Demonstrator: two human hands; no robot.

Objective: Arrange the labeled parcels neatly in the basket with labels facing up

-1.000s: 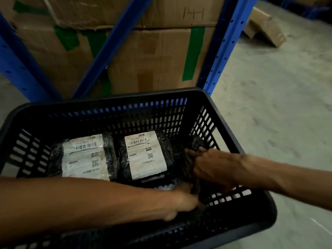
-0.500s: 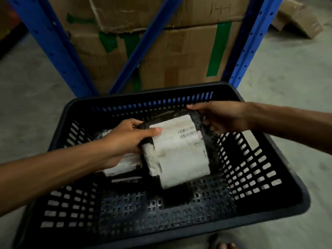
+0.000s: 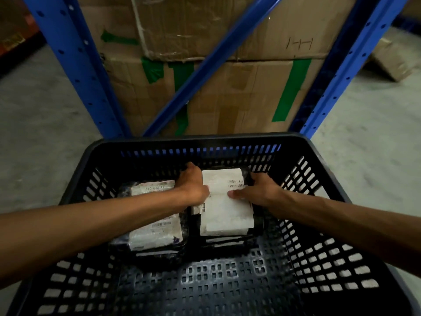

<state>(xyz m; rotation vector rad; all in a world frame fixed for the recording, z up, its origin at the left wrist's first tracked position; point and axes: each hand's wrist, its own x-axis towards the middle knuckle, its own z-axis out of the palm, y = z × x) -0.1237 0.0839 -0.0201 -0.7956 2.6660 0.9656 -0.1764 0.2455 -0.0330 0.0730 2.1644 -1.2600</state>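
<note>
Near half of the basket floor is bare perforated plastic, nothing on it, so there's room for another row later. Both parcels sit in the far half, side by side. Left parcel lies flat, label up, partly hidden under my left forearm; print reads "310 BA..." at its far end. Right parcel is the one in hand, white label up, barcode toward the far right corner. My left hand clamps its left edge, fingers curled over the far corner; my right hand pinches the right edge with the thumb pressed flat on the label. Whether it's fully seated on the floor or on something beneath, can't tell. To do this well, I think: lower it level, square its long edge to the left parcel, close the gap without overlapping, keep the thumb from creasing or lifting the label, then let go with both hands together so it doesn't tip. Beyond the basket: blue rack uprights and stacked cardboard boxes with green tape.
</note>
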